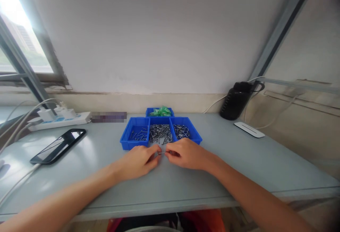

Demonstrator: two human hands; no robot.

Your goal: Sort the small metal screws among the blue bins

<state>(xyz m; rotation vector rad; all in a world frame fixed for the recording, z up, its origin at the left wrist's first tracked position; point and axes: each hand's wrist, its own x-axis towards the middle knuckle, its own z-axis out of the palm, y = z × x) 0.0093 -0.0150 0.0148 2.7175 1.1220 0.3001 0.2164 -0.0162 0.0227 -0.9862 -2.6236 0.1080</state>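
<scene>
My left hand [140,160] and my right hand [185,153] rest on the grey table [239,161], fingertips meeting in front of the blue trays. Between them they pinch a small metal pin [162,152]. Just beyond stand three blue trays in a row: the left tray [126,140] holds a few metal pins, the middle tray [160,133] is heaped with them, the right tray [195,135] holds a smaller pile. A fourth blue tray [148,111] behind them holds green plastic pieces [160,111].
A black phone [58,145] lies at the left. A white power strip [60,119] with chargers and cables sits at the back left. A black bottle [236,101] and a flat white device [249,129] stand at the back right. The table's front edge is near me.
</scene>
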